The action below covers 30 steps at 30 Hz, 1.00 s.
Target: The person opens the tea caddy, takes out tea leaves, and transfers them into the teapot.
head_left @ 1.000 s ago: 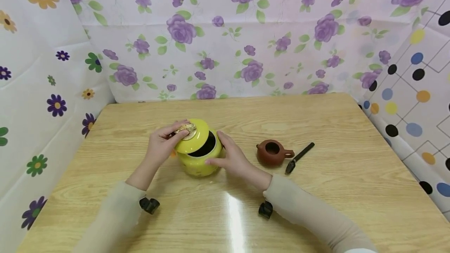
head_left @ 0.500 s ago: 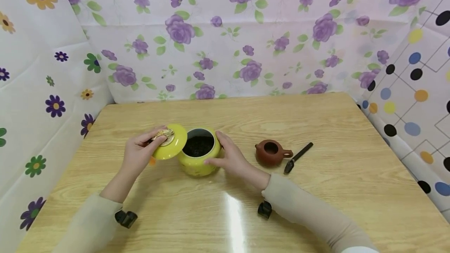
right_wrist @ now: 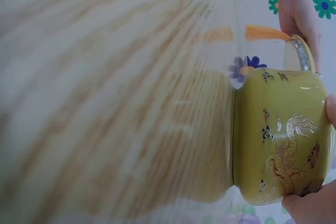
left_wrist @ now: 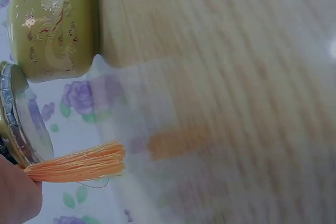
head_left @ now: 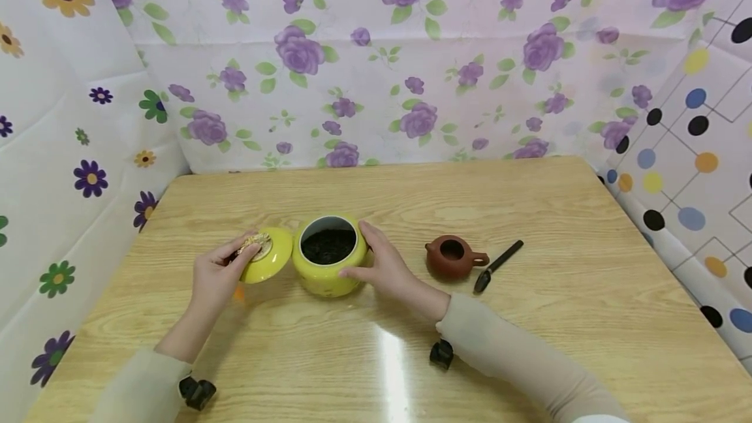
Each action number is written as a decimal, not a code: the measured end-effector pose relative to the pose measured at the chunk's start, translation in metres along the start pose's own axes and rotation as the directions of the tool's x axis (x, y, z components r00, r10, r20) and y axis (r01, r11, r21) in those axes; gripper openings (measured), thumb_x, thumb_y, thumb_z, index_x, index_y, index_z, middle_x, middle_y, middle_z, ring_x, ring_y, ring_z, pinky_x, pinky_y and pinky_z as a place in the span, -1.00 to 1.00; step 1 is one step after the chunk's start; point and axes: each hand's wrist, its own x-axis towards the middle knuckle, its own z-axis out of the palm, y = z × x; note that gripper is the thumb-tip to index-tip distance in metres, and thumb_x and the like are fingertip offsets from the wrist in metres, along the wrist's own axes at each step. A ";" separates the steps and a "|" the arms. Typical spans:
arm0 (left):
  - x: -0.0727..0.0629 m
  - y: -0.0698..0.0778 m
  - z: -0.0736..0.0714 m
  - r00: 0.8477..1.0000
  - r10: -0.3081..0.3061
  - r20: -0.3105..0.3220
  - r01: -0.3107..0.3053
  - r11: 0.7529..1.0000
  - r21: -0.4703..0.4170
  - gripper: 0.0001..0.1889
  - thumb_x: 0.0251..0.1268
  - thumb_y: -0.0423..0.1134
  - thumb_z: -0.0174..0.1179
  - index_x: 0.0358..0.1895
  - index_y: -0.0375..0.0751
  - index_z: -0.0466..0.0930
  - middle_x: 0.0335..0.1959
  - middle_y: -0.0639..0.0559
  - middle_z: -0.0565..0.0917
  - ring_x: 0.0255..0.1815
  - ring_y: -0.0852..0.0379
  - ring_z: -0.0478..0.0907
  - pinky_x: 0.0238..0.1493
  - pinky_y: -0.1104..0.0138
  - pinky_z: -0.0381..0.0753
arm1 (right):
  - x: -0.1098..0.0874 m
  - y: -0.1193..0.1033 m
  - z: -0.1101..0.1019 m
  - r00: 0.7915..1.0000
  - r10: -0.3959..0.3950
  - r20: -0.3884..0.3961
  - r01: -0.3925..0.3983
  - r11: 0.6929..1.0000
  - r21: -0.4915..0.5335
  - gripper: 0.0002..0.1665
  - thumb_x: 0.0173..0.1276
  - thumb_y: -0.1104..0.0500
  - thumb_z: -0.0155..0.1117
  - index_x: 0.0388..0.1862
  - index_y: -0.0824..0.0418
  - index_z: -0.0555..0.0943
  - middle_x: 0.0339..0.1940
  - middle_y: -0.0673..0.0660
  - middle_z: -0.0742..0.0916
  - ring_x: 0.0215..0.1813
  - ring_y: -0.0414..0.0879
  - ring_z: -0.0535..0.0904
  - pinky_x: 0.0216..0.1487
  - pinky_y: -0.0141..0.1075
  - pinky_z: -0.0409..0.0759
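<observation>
My left hand (head_left: 215, 275) pinches the gold knob of a yellow lid (head_left: 279, 258), held tilted just left of a yellow jar (head_left: 326, 282). An orange tassel (left_wrist: 79, 163) hangs from the lid by the fingers. The jar stands upright and uncovered, with dark tea leaves (head_left: 329, 247) inside. A dragon pattern decorates its side in the right wrist view. My right hand (head_left: 388, 269) grips the jar's right side, thumb at the front and fingers toward the back.
Right of the jar sits a small brown clay teapot (head_left: 442, 267) without a lid, its handle pointing right. Beside it lies a dark scoop (head_left: 499, 265). The wooden table (head_left: 529, 358) is glossy, and patterned cloth (head_left: 376, 83) encloses its back and sides.
The left hand has carried the lid off the jar's mouth, left and down toward the table, which bares the leaves. The right hand keeps its hold on the jar.
</observation>
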 end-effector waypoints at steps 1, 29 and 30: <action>-0.001 -0.002 0.000 1.000 -0.018 -0.009 0.018 1.000 0.009 -0.64 0.19 -0.21 0.32 0.01 -0.34 0.64 -0.08 0.29 0.69 -0.12 0.58 0.56 -0.20 0.66 0.59 | 0.000 0.000 0.000 1.000 0.002 0.000 -0.002 1.000 -0.002 0.16 0.07 0.07 0.52 0.49 0.37 0.05 0.49 0.34 0.19 0.50 0.12 0.11 0.46 -0.07 0.25; -0.021 -0.024 -0.010 0.957 -0.199 0.209 0.128 0.943 0.308 -0.52 0.22 0.00 0.28 0.09 -0.27 0.61 0.12 -0.13 0.59 0.07 0.50 0.44 -0.10 0.78 0.44 | -0.002 0.000 -0.001 0.999 0.042 0.002 -0.042 0.999 -0.024 0.16 0.07 0.02 0.51 0.50 0.34 0.07 0.51 0.27 0.19 0.53 0.10 0.06 0.50 -0.05 0.16; -0.022 -0.024 -0.010 0.957 -0.194 0.216 0.123 0.944 0.305 -0.52 0.21 -0.01 0.29 0.08 -0.27 0.61 0.12 -0.13 0.60 0.08 0.51 0.43 -0.09 0.78 0.44 | -0.002 0.000 -0.001 0.999 0.044 0.001 -0.044 0.999 -0.025 0.16 0.07 0.01 0.51 0.50 0.33 0.07 0.51 0.27 0.19 0.53 0.09 0.06 0.50 -0.06 0.17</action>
